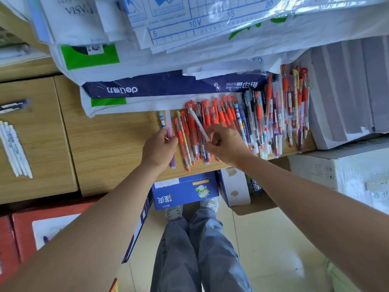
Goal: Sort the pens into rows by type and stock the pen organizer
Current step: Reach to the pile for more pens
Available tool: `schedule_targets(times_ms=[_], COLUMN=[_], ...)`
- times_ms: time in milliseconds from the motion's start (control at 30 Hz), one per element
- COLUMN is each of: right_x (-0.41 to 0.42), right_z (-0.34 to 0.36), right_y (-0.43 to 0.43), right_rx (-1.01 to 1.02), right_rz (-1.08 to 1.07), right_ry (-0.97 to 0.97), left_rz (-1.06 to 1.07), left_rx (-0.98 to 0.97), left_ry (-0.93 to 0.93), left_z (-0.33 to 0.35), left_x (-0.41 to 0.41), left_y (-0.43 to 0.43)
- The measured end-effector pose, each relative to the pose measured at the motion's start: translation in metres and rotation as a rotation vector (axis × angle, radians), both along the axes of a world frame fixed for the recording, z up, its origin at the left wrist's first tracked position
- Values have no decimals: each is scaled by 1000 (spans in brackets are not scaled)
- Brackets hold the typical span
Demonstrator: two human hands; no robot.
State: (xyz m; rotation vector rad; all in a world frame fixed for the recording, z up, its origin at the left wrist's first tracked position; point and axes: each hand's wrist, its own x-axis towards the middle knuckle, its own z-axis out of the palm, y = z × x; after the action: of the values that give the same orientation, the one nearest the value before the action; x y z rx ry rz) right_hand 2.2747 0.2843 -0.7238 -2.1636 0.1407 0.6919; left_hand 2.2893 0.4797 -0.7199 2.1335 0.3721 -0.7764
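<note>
A crowded pile of pens lies on the wooden shelf (pixel 117 148): a block of red gel pens (pixel 210 123) in the middle and mixed red, purple and white pens (pixel 284 114) to the right. My right hand (pixel 225 146) pinches a white pen (pixel 200 125) that slants up over the red ones. My left hand (pixel 160 148) holds a pink-purple pen (pixel 169 125) lying at the pile's left edge, beside a blue patterned pen (pixel 162 121). No pen organizer is in view.
Paper packs and plastic bags (pixel 168 85) are stacked behind the pens. Grey boxes (pixel 347 91) stand at the right. White pens (pixel 14 148) lie on the wooden cabinet at far left. A blue carton (pixel 185 192) sits on the floor by my feet.
</note>
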Motion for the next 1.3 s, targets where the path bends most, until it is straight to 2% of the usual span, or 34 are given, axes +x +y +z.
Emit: schedule_targets(times_ms=[300,467,667,833,967,1067,1200,1300], right_x=[2,6,4,-6,-5,2,9,7], right_z=[10,21,27,18,3,-8,-17,-17], right_y=[55,112,229,339,408,438,453,459], right_rx=[25,64,91,84,-7,-128,-260,-291], right_rz=[19,30,36,14,-11,-34,-45,-24], right_ry=[-23,51,113,95,84,42,19,-9], left_rz=[279,392,216,273,285,271,276,266], left_rx=[-143,-137,-13,-8,-24,-1,-68,-112], left_ry=[-18,-77,-193,-205,-163,-192,-210,-215], left_z=[10,13,15,10,4,3,1,-1], left_x=[-27,-34,-50,-66,-71,-67,-61,-56], left_y=[58,107,212,319,393,430,452,456])
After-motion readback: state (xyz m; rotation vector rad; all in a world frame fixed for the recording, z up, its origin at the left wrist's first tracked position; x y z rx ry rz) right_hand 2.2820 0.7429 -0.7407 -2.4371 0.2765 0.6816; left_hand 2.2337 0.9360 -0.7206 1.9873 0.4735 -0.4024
